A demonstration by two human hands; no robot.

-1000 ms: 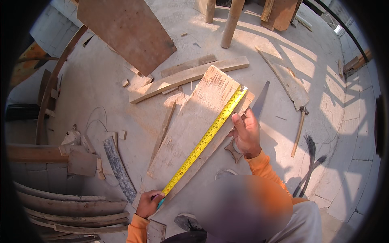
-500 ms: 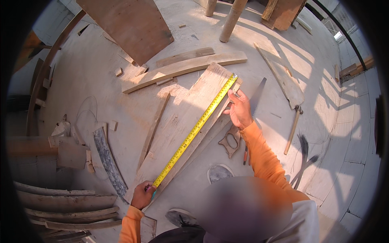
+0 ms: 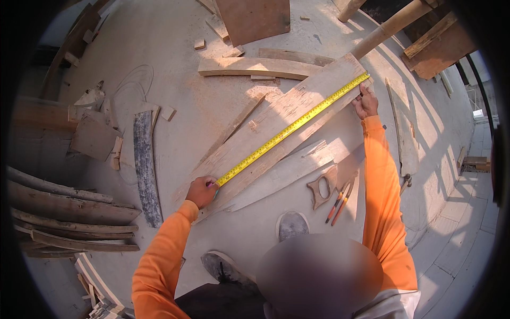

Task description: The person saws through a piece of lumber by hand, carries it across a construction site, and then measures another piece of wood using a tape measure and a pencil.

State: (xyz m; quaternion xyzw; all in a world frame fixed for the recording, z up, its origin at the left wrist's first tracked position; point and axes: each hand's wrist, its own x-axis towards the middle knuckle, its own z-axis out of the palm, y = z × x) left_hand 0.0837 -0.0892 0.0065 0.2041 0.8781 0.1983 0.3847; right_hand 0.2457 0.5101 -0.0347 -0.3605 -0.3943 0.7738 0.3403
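A broad wooden board (image 3: 313, 90) lies slantwise before me, from near left to far right. Along it stretches the yellow blade of a tape measure (image 3: 287, 132), drawn out in a straight line. At the near left end my left hand (image 3: 202, 192) is closed around the tape's case, which my fingers mostly cover. My right hand (image 3: 366, 103) reaches to the far right end, its curled fingers gripping the board's edge just below the blade's tip. Beside the board lie a handsaw (image 3: 322, 190) with a wooden handle and a pair of red-handled pliers or cutters (image 3: 340, 203).
Behind the board lies a curved timber (image 3: 255, 67) amid sawdust and offcuts. A grey-stained plank (image 3: 145, 167) and several stacked timbers (image 3: 79, 210) are at the left. On the right are a long plank (image 3: 402, 127), a hammer (image 3: 406, 182) and poles (image 3: 390, 31).
The view has turned, so board and tape now slant flatter and the surroundings have shifted. My right arm is stretched farther out; my left hand keeps the tape case.
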